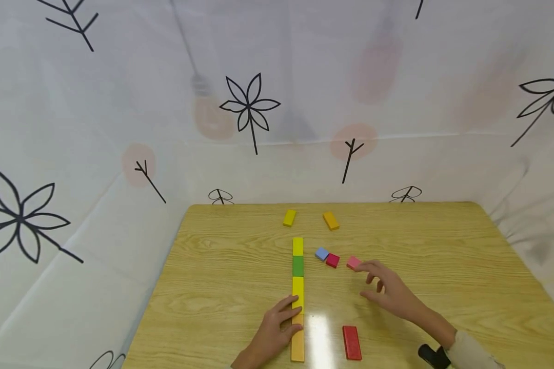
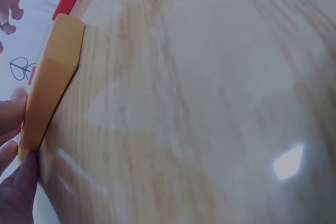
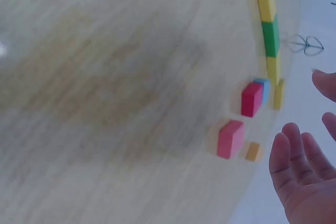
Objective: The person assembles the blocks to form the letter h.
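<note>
1. From where I stand, I can't read any text, label, brand or number.
2. The backdrop (image 1: pixel 300 46) carries drawn black flowers (image 1: pixel 248 106) and twigs (image 1: pixel 348 163), with no letters among them that I can make out.
3. The coloured blocks (image 1: pixel 297 266) show me no readable marking.
4. Nor can I read anything on the black object (image 1: pixel 431 356) by the sleeve (image 1: pixel 471 352).

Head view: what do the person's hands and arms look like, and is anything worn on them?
Both the left hand and the right hand are bare, with no gloves or rings visible. The right arm wears a pale beige sleeve that stops short of the wrist. A black rounded device shows beside it; its attachment cannot be made out.
</note>
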`<state>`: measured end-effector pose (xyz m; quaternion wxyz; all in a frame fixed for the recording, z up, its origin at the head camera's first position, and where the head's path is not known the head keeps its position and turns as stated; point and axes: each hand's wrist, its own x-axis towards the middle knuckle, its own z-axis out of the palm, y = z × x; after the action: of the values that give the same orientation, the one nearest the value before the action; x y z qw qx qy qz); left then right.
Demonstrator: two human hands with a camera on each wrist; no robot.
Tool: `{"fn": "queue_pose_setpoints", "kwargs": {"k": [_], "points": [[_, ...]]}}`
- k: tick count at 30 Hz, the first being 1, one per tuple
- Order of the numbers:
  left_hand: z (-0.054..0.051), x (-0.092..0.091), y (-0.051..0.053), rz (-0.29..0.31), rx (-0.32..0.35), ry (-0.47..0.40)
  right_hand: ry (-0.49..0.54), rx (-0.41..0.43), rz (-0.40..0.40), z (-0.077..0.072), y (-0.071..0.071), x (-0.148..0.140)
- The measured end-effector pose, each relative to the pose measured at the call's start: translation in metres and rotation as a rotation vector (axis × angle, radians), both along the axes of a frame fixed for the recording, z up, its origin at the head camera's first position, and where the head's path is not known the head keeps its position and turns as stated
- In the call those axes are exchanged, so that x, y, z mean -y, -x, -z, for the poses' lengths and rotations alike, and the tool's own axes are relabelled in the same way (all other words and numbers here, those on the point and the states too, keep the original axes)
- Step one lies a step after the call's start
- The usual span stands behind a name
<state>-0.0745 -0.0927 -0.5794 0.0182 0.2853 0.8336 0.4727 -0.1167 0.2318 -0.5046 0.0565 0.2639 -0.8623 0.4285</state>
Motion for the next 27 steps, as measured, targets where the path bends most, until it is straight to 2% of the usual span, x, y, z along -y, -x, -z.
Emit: {"fn": "queue_pose_setpoints", "kwargs": {"k": [2,11,17,22,27], "points": [[0.001,0.000,0.000,-0.003,0.010,-0.003,-0.004,-0.018,0.013,-0.002,0.007,-0.002],[0.003,-0.001,0.000,-0.009,-0.028,0.004,-0.005,-0.083,0.068,-0.003,0.045,-0.007],[0.005,-0.002,0.001,-0.003,-0.058,0.001,-0.020,-0.028,0.107,-0.003,0.065,-0.007],[0.003,-0.002,0.001,0.003,-0.055,0.000,-0.017,0.038,0.125,-0.002,0.081,-0.005],[0.002,-0.001,0.001,0.001,-0.040,-0.002,-0.041,0.064,0.144,0.000,0.099,-0.004]]}}
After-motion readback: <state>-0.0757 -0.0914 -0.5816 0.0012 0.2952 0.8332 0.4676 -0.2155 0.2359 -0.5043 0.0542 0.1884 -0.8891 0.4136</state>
